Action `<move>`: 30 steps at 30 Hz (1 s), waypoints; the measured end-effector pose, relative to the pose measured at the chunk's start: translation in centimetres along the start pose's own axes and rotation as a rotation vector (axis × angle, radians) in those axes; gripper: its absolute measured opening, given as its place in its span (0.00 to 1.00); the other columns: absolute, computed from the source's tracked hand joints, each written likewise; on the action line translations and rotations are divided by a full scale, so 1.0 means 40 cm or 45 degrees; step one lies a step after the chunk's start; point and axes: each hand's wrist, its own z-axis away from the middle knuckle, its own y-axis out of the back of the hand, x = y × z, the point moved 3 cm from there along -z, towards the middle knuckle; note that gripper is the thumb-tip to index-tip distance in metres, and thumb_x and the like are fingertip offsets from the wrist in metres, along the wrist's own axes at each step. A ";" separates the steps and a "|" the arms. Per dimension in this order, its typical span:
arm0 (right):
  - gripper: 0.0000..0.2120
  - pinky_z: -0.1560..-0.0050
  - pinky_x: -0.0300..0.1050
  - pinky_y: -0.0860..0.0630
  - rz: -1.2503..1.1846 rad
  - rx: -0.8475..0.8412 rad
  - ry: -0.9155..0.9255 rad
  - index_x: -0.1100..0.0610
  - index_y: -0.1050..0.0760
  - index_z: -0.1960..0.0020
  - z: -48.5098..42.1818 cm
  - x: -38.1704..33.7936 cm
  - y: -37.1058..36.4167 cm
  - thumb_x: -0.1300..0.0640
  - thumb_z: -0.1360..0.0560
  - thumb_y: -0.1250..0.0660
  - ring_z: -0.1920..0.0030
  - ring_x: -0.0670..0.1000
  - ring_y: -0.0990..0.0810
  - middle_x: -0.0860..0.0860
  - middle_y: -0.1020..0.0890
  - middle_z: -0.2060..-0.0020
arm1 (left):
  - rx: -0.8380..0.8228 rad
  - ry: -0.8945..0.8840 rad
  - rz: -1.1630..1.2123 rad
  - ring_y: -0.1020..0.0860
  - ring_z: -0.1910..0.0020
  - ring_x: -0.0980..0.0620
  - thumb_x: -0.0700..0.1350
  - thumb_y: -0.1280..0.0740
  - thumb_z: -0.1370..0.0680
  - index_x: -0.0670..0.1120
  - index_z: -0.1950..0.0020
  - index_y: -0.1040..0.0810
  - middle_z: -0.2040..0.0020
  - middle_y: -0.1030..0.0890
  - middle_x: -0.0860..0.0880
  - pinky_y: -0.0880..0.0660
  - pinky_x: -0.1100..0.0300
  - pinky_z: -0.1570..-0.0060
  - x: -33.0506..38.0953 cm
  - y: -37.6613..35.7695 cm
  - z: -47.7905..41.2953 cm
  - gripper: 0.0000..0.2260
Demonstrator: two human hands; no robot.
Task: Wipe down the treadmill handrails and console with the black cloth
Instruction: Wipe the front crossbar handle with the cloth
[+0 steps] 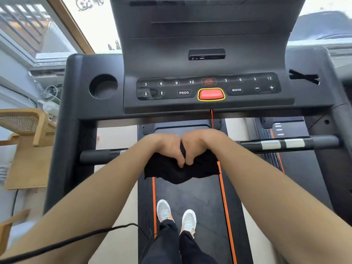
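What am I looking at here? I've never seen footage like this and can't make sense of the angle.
The camera sits on a person's head, looking down past their arms. They stand on a treadmill: shoes on the belt, the console with its red button ahead. A handrail crosses in front of them. The left hand and right hand meet at its middle, both gripping a black cloth that hangs down below them. A cup holder is on the console's left.

Both hands grip the black cloth over the handrail.
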 end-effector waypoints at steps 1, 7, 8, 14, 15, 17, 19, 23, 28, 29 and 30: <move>0.10 0.58 0.46 0.22 -0.023 0.033 -0.021 0.49 0.23 0.58 0.003 -0.002 -0.005 0.52 0.35 0.23 0.60 0.50 0.19 0.48 0.18 0.61 | 0.022 -0.001 -0.002 0.22 0.62 0.53 0.51 0.23 0.31 0.49 0.49 0.19 0.54 0.19 0.50 0.25 0.61 0.62 -0.003 0.000 0.000 0.14; 0.20 0.45 0.55 0.26 0.280 1.258 -0.093 0.56 0.23 0.44 0.086 -0.010 -0.165 0.58 0.35 0.27 0.51 0.59 0.22 0.54 0.19 0.52 | 0.931 -0.072 -0.457 0.18 0.54 0.47 0.58 0.35 0.34 0.53 0.48 0.25 0.54 0.17 0.52 0.27 0.55 0.58 -0.021 -0.097 0.061 0.18; 0.24 0.39 0.56 0.28 0.234 1.388 -0.054 0.59 0.23 0.40 0.099 -0.010 -0.197 0.60 0.35 0.27 0.48 0.60 0.23 0.55 0.20 0.49 | 1.007 -0.169 -0.403 0.19 0.51 0.49 0.59 0.36 0.34 0.53 0.44 0.24 0.51 0.17 0.53 0.27 0.55 0.55 -0.028 -0.118 0.080 0.21; 0.29 0.29 0.57 0.33 -0.014 1.367 -0.021 0.60 0.27 0.31 0.165 -0.007 -0.249 0.56 0.32 0.31 0.34 0.59 0.27 0.56 0.24 0.34 | 1.140 -0.303 0.194 0.23 0.40 0.49 0.48 0.37 0.20 0.48 0.35 0.21 0.39 0.18 0.50 0.30 0.55 0.39 -0.054 -0.093 0.129 0.15; 0.26 0.33 0.55 0.29 -0.088 1.386 -0.028 0.58 0.26 0.34 0.176 -0.006 -0.239 0.56 0.31 0.31 0.37 0.57 0.25 0.55 0.22 0.37 | 1.113 -0.240 0.172 0.24 0.39 0.47 0.46 0.37 0.21 0.48 0.33 0.23 0.39 0.18 0.48 0.28 0.53 0.38 -0.050 -0.089 0.125 0.17; 0.18 0.44 0.54 0.24 -0.217 1.451 -0.054 0.56 0.24 0.39 0.196 -0.005 -0.210 0.54 0.28 0.33 0.46 0.56 0.22 0.53 0.21 0.45 | 1.003 -0.157 0.188 0.26 0.39 0.43 0.46 0.36 0.25 0.49 0.29 0.26 0.40 0.19 0.45 0.26 0.50 0.39 -0.045 -0.080 0.121 0.23; 0.15 0.51 0.54 0.24 -0.281 1.471 -0.094 0.56 0.24 0.40 0.208 -0.009 -0.186 0.54 0.26 0.35 0.50 0.58 0.21 0.53 0.22 0.48 | 0.994 -0.187 0.198 0.25 0.40 0.42 0.42 0.35 0.29 0.49 0.33 0.24 0.44 0.18 0.45 0.25 0.50 0.42 -0.035 -0.074 0.129 0.23; 0.36 0.56 0.54 0.22 -0.376 1.325 -0.126 0.50 0.39 0.23 0.214 0.000 -0.159 0.54 0.28 0.30 0.50 0.58 0.21 0.54 0.31 0.38 | 1.182 -0.453 0.212 0.21 0.44 0.50 0.35 0.33 0.32 0.49 0.39 0.20 0.45 0.17 0.52 0.25 0.55 0.42 0.007 -0.089 0.167 0.22; 0.16 0.50 0.56 0.25 -0.241 1.376 0.111 0.52 0.20 0.52 0.271 0.085 -0.135 0.47 0.37 0.35 0.49 0.57 0.26 0.50 0.24 0.45 | 1.258 -0.616 0.232 0.24 0.51 0.50 0.33 0.33 0.35 0.49 0.44 0.19 0.49 0.18 0.54 0.28 0.55 0.47 0.126 -0.106 0.187 0.21; 0.13 0.52 0.54 0.25 -0.305 1.357 0.146 0.51 0.23 0.57 0.290 0.123 -0.132 0.47 0.38 0.37 0.52 0.55 0.25 0.48 0.23 0.51 | 1.329 -0.636 0.180 0.24 0.51 0.50 0.34 0.34 0.35 0.49 0.45 0.20 0.50 0.18 0.54 0.29 0.54 0.47 0.150 -0.104 0.186 0.21; 0.10 0.55 0.51 0.26 -0.414 1.327 0.182 0.51 0.27 0.61 0.315 0.162 -0.127 0.47 0.38 0.37 0.56 0.53 0.25 0.47 0.23 0.57 | 1.389 -0.628 0.141 0.24 0.51 0.49 0.35 0.34 0.34 0.49 0.45 0.20 0.50 0.19 0.54 0.29 0.53 0.48 0.175 -0.101 0.184 0.20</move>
